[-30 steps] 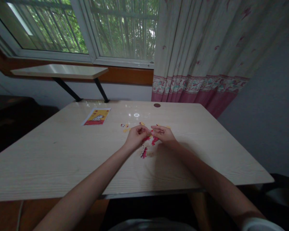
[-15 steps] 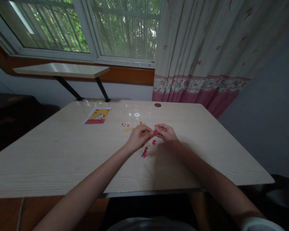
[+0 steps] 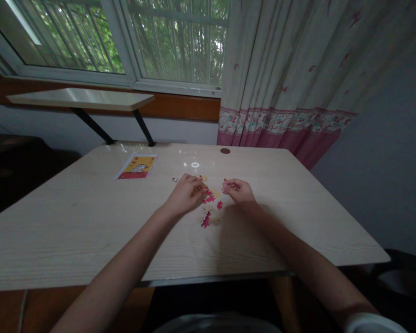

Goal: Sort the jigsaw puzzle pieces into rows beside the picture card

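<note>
Several jigsaw puzzle pieces lie loose on the table between and in front of my hands. My left hand (image 3: 187, 193) is over the pieces with its fingers curled together, its tips beside a cluster of red pieces (image 3: 209, 198); what they hold, if anything, is hidden. To the right, my right hand (image 3: 240, 190) pinches a small puzzle piece (image 3: 224, 190) between thumb and fingertips. A single red piece (image 3: 219, 205) lies below the cluster. Nearer me is a small group of red and dark pieces (image 3: 205, 220). Yellow pieces (image 3: 203, 178) show beyond my left hand.
A picture sheet (image 3: 137, 167), yellow and red with a white animal, lies at the back left of the table (image 3: 90, 231). A brown round disc (image 3: 225, 151) sits near the back edge. A raised shelf (image 3: 83, 98) stands at the back left, below the window.
My left hand has moved left, away from my right hand, uncovering red and yellow pieces between them. My right hand stays nearly in place. The view has shifted slightly.
</note>
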The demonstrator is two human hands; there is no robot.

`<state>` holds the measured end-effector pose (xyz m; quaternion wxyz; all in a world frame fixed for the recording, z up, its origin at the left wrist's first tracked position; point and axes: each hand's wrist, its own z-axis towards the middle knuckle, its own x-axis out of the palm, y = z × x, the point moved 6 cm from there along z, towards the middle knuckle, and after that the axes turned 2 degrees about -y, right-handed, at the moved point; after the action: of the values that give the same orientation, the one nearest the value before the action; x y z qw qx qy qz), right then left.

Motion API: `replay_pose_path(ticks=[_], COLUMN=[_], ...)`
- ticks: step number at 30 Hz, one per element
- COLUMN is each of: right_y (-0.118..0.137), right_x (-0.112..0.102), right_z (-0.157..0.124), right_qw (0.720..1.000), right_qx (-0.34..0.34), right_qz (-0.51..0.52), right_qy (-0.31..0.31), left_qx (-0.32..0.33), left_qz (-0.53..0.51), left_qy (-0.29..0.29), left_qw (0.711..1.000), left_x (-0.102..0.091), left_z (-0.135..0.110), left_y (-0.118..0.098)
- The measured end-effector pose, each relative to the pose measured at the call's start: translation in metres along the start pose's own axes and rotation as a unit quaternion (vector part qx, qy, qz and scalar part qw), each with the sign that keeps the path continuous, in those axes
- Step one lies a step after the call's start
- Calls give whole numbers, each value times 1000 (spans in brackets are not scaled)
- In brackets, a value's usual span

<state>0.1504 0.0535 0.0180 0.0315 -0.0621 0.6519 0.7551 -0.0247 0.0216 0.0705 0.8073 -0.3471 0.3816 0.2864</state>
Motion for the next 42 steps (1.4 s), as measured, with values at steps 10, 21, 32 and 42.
replay_pose_path(ticks=[10, 21, 32, 42], right_y=[27, 36, 34, 48], right_x=[24, 31, 25, 26], right_z=[-32, -39, -31, -38], right_qw=[860, 834, 858, 824], right_qx=[-333, -351, -329, -385], right_qz=[-360, -403, -374, -405], right_qy=[139, 140, 124, 89], left_qx=[63, 81, -47, -157], left_qz=[-46, -91, -199, -310], left_qy=[119, 160, 122, 106], left_qw=[990, 980, 971, 932], left_x=[3, 14, 7, 29], left_z=[-8, -9, -6, -8], left_y=[5, -12, 0, 11])
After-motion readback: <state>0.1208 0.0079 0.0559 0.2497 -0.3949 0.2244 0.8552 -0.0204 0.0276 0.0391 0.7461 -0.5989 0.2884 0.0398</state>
